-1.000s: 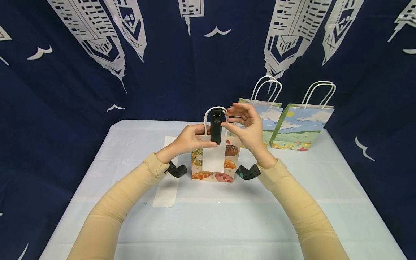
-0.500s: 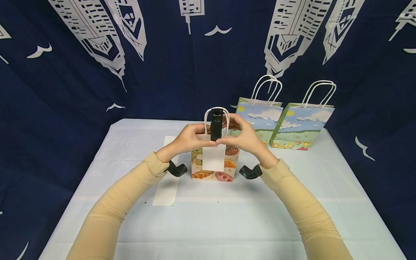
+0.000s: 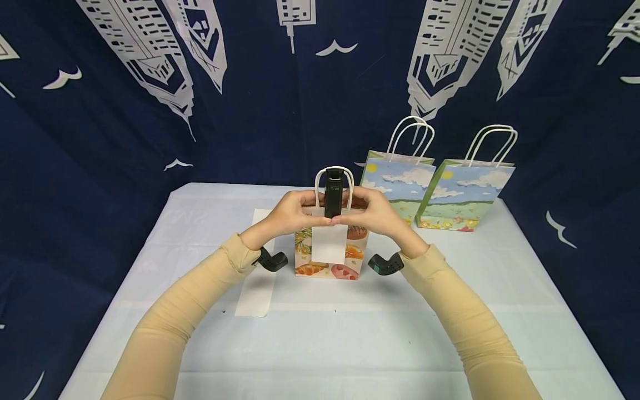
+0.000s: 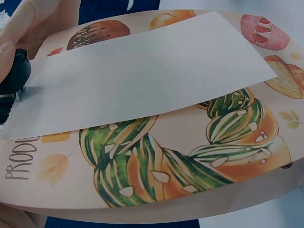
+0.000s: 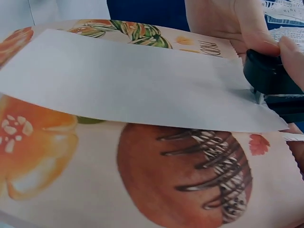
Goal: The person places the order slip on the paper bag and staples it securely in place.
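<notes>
Both my hands are on the black stapler (image 3: 333, 191): left hand (image 3: 286, 218) grips it from the left side, right hand (image 3: 379, 215) from the right. Thumbs meet at its lower end, on the near side; the other fingers go round behind, tips mostly hidden. Stapler stands upright in the head view, framed by the white handles (image 3: 340, 168) of the food-print paper bag (image 3: 320, 272). Its head end sits over the top of a white paper piece (image 3: 328, 245), metal tip right at the paper in both wrist views; can't tell whether a staple is in. Paper piece lies against the bag's front, covering the middle of the print. Bag is upright on the white-covered table (image 3: 380, 344); print shows a green-striped seeded twist on the left, a chocolate-drizzled bun on the right, part of a word near the top edge. Black wrist cameras (image 3: 272, 260) below each wrist, beige sleeves (image 3: 167, 316) on both arms. Long white paper strip (image 3: 256, 300) flat on the table left of the bag, partly covered by my left hand. Back right: two sky-and-meadow bags (image 3: 467, 191) standing side by side, handles up, nearer one partly behind my right hand. Behind everything, navy curtain (image 3: 250, 133) with white building and bird prints.
</notes>
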Demonstrator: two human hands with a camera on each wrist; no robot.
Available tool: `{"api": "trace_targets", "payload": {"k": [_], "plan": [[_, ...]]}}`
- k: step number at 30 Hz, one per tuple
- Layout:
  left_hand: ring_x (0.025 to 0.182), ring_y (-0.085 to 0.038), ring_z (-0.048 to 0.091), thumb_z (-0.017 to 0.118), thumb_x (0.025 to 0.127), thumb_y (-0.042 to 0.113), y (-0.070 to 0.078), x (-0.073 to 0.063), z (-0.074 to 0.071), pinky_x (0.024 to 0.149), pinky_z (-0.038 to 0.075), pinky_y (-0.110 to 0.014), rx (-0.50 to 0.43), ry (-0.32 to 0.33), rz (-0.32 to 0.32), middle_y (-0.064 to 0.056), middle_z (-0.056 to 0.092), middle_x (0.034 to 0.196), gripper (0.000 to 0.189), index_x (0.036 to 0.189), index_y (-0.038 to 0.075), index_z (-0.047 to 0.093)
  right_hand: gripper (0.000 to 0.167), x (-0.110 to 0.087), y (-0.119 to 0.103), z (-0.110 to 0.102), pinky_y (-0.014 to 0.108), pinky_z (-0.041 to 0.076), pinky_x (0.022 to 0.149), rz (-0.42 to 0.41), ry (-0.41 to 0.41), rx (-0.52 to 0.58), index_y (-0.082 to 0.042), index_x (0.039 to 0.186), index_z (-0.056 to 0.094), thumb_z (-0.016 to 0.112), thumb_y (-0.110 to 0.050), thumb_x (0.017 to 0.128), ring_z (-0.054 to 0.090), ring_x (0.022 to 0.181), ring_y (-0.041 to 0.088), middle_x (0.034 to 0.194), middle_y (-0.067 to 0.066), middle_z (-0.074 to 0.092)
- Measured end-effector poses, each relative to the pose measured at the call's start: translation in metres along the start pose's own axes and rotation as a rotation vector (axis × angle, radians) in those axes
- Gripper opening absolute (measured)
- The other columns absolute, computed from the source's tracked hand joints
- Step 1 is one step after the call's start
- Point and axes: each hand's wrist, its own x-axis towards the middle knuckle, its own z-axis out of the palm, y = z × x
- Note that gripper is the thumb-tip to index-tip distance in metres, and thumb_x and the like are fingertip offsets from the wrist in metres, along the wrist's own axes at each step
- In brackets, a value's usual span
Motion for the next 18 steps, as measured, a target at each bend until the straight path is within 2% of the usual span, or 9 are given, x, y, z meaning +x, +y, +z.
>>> {"api": "trace_targets", "payload": {"k": [4, 9, 13, 18], "plan": [[0.101, -0.017, 0.064, 0.082, 0.073, 0.013, 0.000, 0.000, 0.000, 0.077, 0.054, -0.028, -0.012, -0.001, -0.020, -0.008, 0.068, 0.107, 0.039, 0.108, 0.003, 0.067, 0.035, -0.004, -0.012, 0.003, 0.037, 0.051, 0.085, 0.018, 0.027, -0.026, 0.001, 0.105, 0.063, 0.079, -0.009, 0.075, 0.063, 0.096, 0.028, 0.103, 0.015, 0.064], [0.102, -0.019, 0.063, 0.082, 0.073, 0.012, 0.000, 0.000, 0.000, 0.079, 0.054, -0.027, -0.011, -0.008, -0.017, -0.009, 0.068, 0.108, 0.040, 0.108, 0.001, 0.066, 0.032, -0.010, -0.030, 0.005, 0.038, 0.052, 0.083, -0.001, 0.039, -0.028, 0.003, 0.103, 0.063, 0.078, -0.007, 0.077, 0.064, 0.094, 0.031, 0.101, 0.016, 0.064], [0.100, -0.017, 0.064, 0.082, 0.073, 0.012, 0.001, 0.000, 0.000, 0.078, 0.054, -0.027, -0.018, -0.014, -0.009, -0.009, 0.069, 0.106, 0.039, 0.107, 0.001, 0.067, 0.030, -0.012, -0.036, 0.005, 0.038, 0.052, 0.082, -0.011, 0.048, -0.036, 0.004, 0.102, 0.064, 0.077, -0.006, 0.077, 0.064, 0.093, 0.031, 0.100, 0.017, 0.064], [0.098, -0.017, 0.064, 0.082, 0.073, 0.012, 0.000, 0.000, 0.000, 0.077, 0.054, -0.027, 0.019, -0.016, 0.030, -0.008, 0.069, 0.105, 0.037, 0.106, 0.002, 0.067, 0.029, -0.013, -0.035, 0.005, 0.038, 0.052, 0.078, -0.037, 0.060, -0.040, 0.003, 0.100, 0.065, 0.078, -0.005, 0.076, 0.063, 0.089, 0.030, 0.095, 0.015, 0.064]]}}
